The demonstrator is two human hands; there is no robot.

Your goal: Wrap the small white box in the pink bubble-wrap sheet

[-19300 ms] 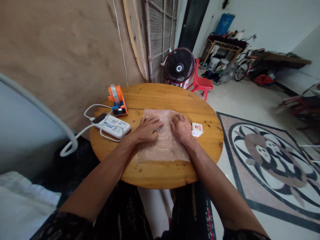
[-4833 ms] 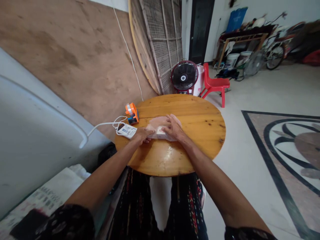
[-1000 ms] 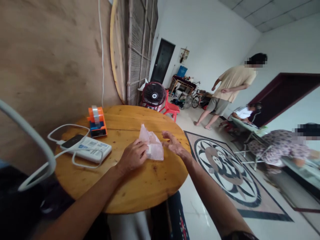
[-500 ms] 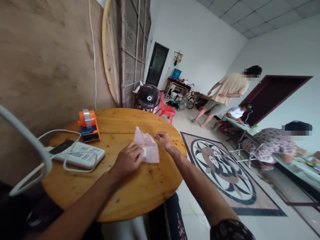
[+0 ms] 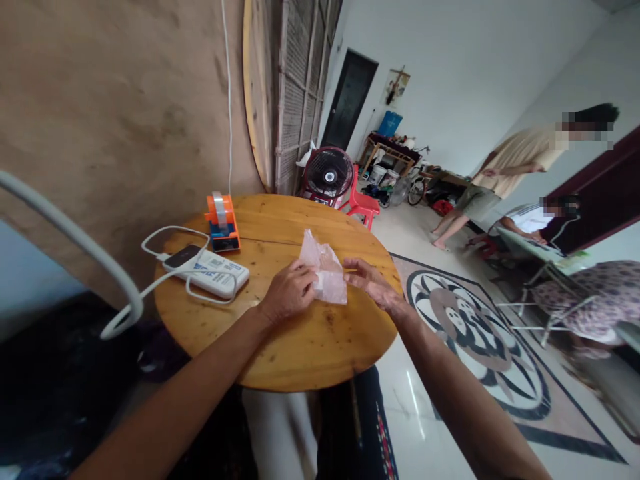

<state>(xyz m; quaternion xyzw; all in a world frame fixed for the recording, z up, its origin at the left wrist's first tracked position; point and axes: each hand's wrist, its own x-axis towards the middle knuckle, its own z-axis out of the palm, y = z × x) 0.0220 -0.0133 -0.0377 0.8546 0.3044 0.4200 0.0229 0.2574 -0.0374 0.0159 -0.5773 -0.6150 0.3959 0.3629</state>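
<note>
A pinkish, see-through sheet of bubble wrap [image 5: 333, 288] lies on the round wooden table [image 5: 280, 367], one corner standing up. My left hand [image 5: 290, 291] is closed on its left side, fingers pinched together. A small whitish block shows at those fingertips, partly covered, and I cannot make out what it is. At the wrap's right edge is my right hand [image 5: 370, 280], its fingers stretched and apart, holding nothing. Whether its fingertips touch the wrap I cannot tell.
An orange and blue tape dispenser [image 5: 223, 223] stands at the table's back left. Nearer sits a white power bank [image 5: 220, 283] with a white cable. Beyond are a fan [image 5: 329, 175], a red chair [image 5: 364, 203] and other people on the right, one standing [image 5: 515, 160].
The view has turned, so the table sits further right and higher. My right hand has gone from curled fingers to stretched ones beside the wrap. My left hand keeps its hold.
</note>
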